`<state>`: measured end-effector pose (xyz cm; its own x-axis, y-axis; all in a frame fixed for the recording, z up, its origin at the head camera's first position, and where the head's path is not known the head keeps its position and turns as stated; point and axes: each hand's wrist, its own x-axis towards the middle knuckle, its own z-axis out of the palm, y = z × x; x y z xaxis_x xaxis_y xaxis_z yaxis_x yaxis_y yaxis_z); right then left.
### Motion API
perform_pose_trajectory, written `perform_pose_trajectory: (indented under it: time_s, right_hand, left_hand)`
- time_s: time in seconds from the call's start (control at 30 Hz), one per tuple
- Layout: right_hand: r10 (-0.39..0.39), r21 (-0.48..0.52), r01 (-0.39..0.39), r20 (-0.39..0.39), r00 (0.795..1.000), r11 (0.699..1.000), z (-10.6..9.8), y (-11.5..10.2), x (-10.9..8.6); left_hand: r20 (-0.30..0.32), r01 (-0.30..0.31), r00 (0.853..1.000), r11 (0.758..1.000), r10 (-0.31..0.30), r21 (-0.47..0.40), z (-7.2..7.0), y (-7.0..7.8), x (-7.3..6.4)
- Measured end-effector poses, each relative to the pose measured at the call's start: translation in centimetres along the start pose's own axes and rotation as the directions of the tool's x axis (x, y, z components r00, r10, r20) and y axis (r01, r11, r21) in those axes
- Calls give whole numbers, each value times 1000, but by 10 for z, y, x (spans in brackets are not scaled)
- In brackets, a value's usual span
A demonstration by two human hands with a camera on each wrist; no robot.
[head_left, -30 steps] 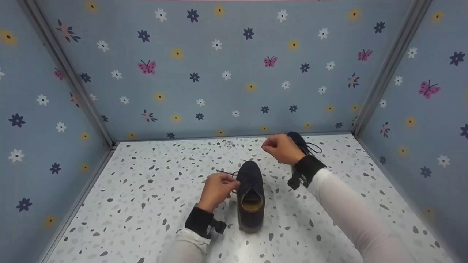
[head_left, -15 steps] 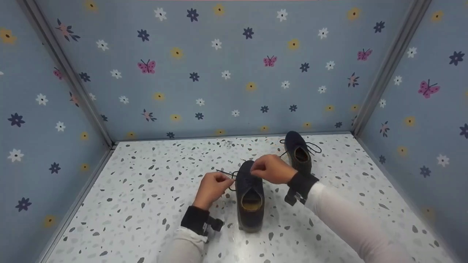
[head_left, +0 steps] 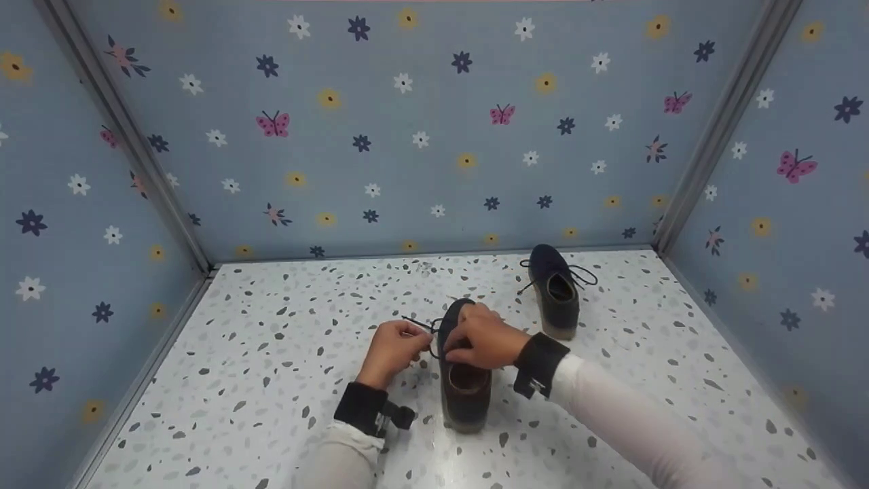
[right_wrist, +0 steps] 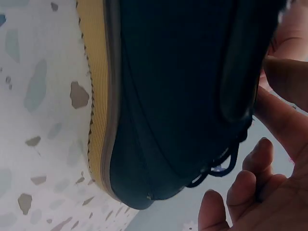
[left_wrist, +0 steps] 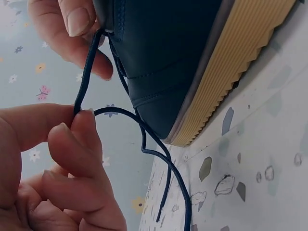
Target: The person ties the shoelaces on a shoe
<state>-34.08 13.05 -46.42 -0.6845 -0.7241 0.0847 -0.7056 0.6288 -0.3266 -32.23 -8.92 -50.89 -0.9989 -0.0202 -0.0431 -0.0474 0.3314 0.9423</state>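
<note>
A dark navy lace-up shoe [head_left: 465, 411] with a ridged tan sole stands on the speckled floor, toe pointing away. At its left side my left hand [head_left: 396, 350] pinches a dark shoelace [left_wrist: 86, 74] between thumb and forefinger. The lace runs taut from these fingertips up to the shoe's lacing, and its other part hangs in a curve below. My right hand [head_left: 485, 337] is over the lacing, covering it in the head view. In the right wrist view, its thumb and forefinger are spread beside the shoe opening, close to the lace loops [right_wrist: 228, 166].
The matching shoe [head_left: 562, 319], with its laces loose at both sides, stands farther back on the right. Blue flowered panels [head_left: 434, 136] close off the back and both sides. White terrazzo-patterned floor [head_left: 271, 380] stretches to the left of the shoe.
My right hand has moved left and down from near the far shoe onto the near shoe's lacing, uncovering the far shoe. My left hand has shifted slightly left, still pinching the lace.
</note>
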Motion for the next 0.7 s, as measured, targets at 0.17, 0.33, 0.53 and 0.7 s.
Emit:
perform_pose_trajectory:
  time_s: [0.17, 0.33, 0.53, 0.7]
  right_hand:
    - [21, 31, -21, 7, 1000, 999, 3, -1, 1]
    - [13, 67, -13, 7, 1000, 998, 3, 2, 2]
    - [8, 150, -6, -14, 1000, 989, 2, 6, 3]
    - [46, 192, -39, -33, 998, 981, 1, 8, 3]
  left_hand:
    - [27, 19, 999, 999, -18, -38, 0, 0, -1]
    - [38, 26, 999, 999, -25, -47, 1, 1, -1]
    - [56, 15, 998, 999, -12, -52, -1, 1, 1]
    - [42, 28, 999, 999, -28, -20, -10, 1, 4]
